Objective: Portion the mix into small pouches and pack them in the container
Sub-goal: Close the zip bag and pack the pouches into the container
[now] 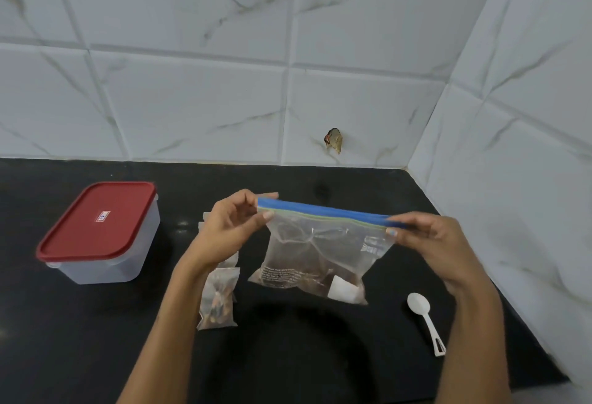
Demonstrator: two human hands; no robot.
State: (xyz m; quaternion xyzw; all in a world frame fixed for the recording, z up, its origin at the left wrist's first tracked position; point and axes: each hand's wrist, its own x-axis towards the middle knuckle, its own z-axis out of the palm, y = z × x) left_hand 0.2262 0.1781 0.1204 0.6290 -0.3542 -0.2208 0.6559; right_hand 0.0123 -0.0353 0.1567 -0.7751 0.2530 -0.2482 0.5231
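A: Two hands hold one big zip bag [315, 253] above a black table [80, 339], w/ white marble-look tiles behind. Left hand [229, 227] pinches the blue zip strip at its left end; right hand [426, 240] pinches the right end. Fingers of both are curled onto the strip, grasping it.

B: Is the bag sealed? What's inside?

A: Can't tell if the zip is fully shut. Brown mix sits low in the bag, plus a white object I can't identify. Bag's bottom edge seems to touch or hang just above the table.

B: Where's everything else?

A: Small pouches [219, 299] w/ mix lie just beside the left forearm, some partly hidden. Container [99, 234], clear w/ red lid on, sits well apart at far left. White plastic spoon [424, 318] lies near the right wrist.

B: What could go wrong?

A: My guess: if the strip pulls open unevenly or the bag tips, mix could spill on the table. Left forearm could also knock the pouches. Lid is on, so packing can't start until it's off.
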